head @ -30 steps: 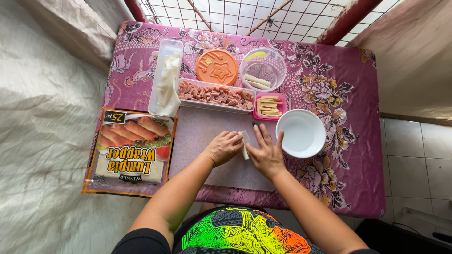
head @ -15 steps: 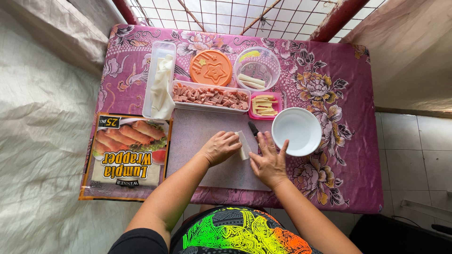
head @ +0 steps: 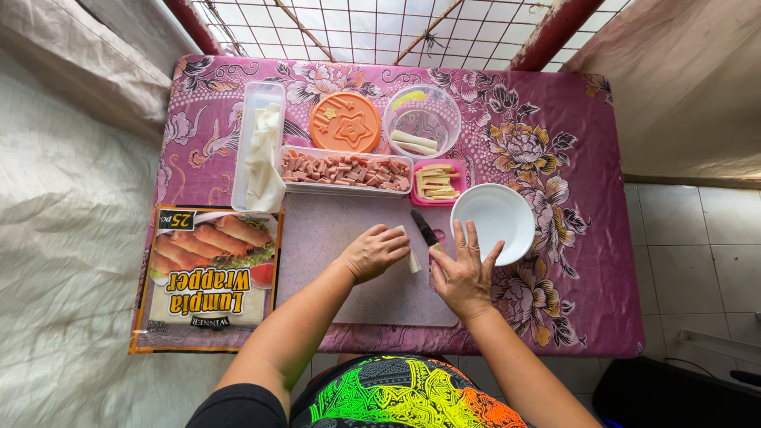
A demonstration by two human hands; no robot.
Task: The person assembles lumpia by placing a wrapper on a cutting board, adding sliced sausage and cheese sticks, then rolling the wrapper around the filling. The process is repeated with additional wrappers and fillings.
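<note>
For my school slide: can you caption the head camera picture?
Two hands, left hand and right hand, work a pale roll on a cutting board.

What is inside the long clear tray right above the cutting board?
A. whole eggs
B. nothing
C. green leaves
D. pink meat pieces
D: the long clear plastic tray above the pale cutting board is filled with small pink chopped meat pieces, lying in a row from end to end.
</note>
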